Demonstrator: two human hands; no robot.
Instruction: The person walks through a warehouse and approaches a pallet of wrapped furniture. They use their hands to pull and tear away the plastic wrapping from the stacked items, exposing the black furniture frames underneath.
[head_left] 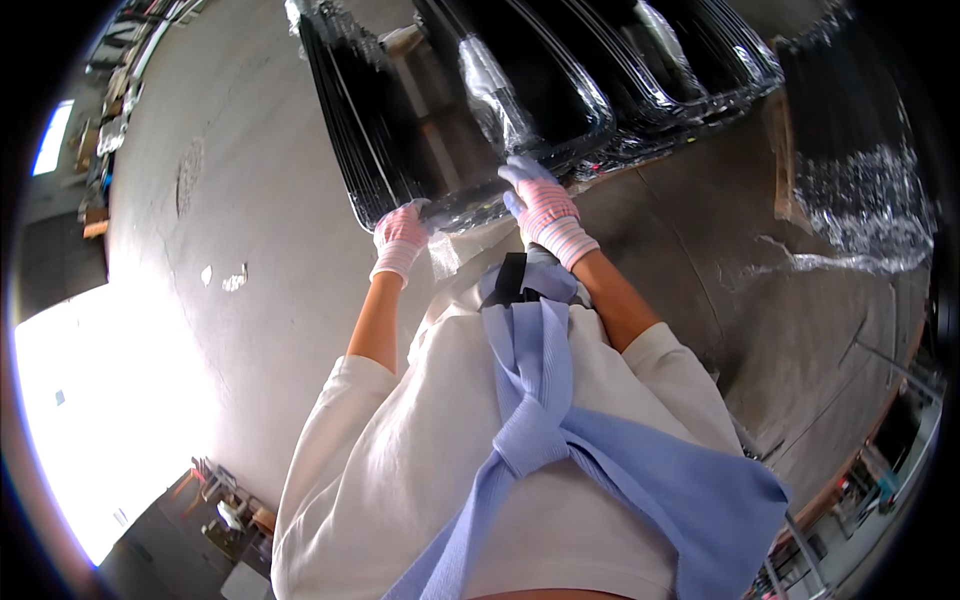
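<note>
A stack of glossy black panels [560, 100] with rounded corners stands at the top of the view, partly wrapped in clear plastic film [495, 95]. My left hand [402, 238], in a pink-striped knit glove, has its fingers curled over the near left corner of the leftmost black panel [440, 150]. Further right, my right hand [547, 210] wears a matching glove with bluish fingertips. Its fingers are stretched out, thumb apart, at the near edge of that same panel. The undersides of the fingers are hidden.
At the right, another film-wrapped dark stack [850, 150] stands beside a wooden board [785, 170], with loose film trailing on the floor. Shelves with assorted goods [125, 70] line the far left. A metal frame [900, 370] is at the right edge. White scraps [234, 278] lie on the grey floor.
</note>
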